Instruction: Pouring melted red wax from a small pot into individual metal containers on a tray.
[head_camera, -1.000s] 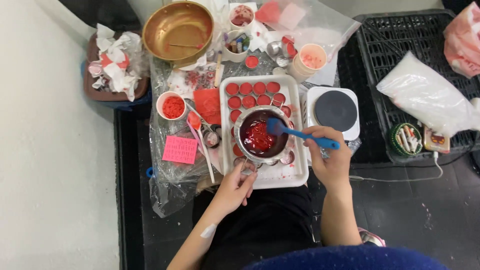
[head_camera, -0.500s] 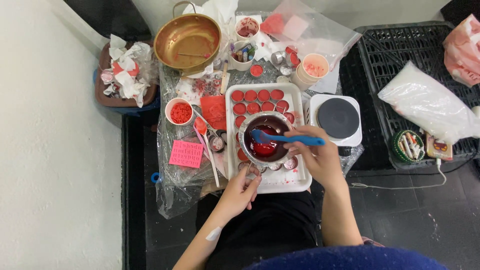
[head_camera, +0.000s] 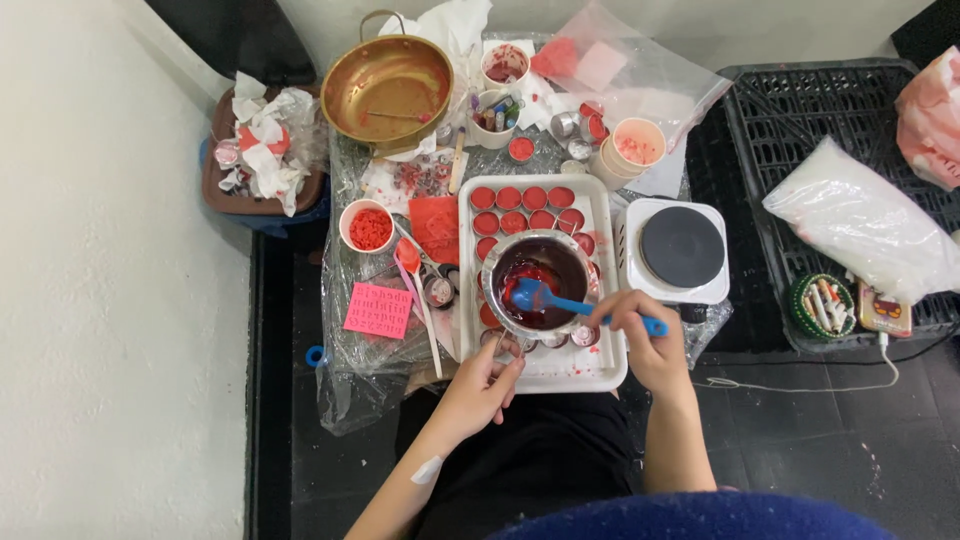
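A: Holding that pot tight? Your left hand (head_camera: 478, 385) is closed on the handle of the small metal pot (head_camera: 537, 283), at the near side of it.

B: And your right hand (head_camera: 640, 335) is clenched around the blue spatula (head_camera: 570, 301). The blue end sits down in the red goo inside the pot.

A: Where is the pot?

B: It sits on the white tray (head_camera: 590, 370), right in front of you. Behind it, on the same tray, you have rows of little round red cups (head_camera: 523, 208).

A: What is just beside the tray?

B: A white hot plate (head_camera: 680, 250) with a black top, on your right. On your left lie a pink mat (head_camera: 378, 310) and a small cup of red bits (head_camera: 367, 226).

A: And far away?

B: A big gold pot (head_camera: 388, 88), well behind the tray.
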